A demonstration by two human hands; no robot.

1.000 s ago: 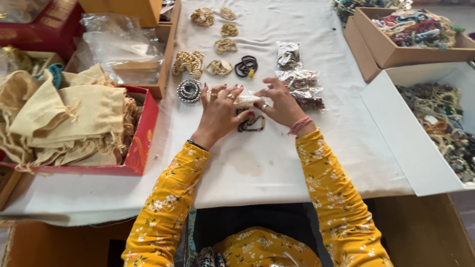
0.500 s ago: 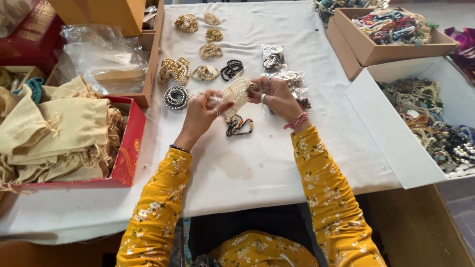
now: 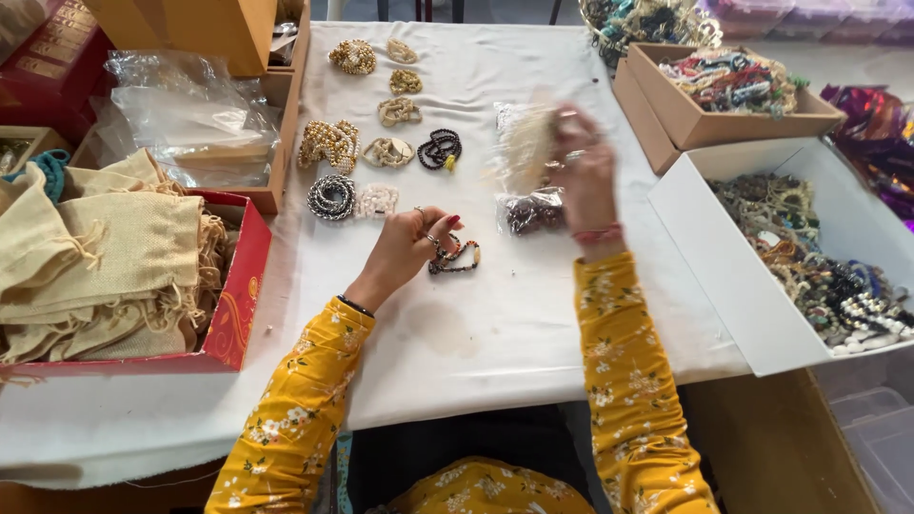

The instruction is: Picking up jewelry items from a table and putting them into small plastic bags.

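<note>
A worker's right hand (image 3: 583, 169), blurred, lifts a clear packet of pale beaded bracelets (image 3: 526, 145) above the white tablecloth (image 3: 495, 314); the left hand (image 3: 411, 244), fingers curled, rests on dark beaded bracelets (image 3: 457, 258) beside packed bags (image 3: 529, 211).

I saw mustard-yellow sleeves (image 3: 295, 419) with a small white floral print, red nails on my left hand (image 3: 405, 252), a pink band at my right hand (image 3: 583, 176). The tablecloth (image 3: 495, 314) was white, the box (image 3: 238, 286) of beige pouches (image 3: 105, 257) red, the bracelet (image 3: 455, 257) multicoloured, the bead coil (image 3: 331, 196) black-and-white.
</note>
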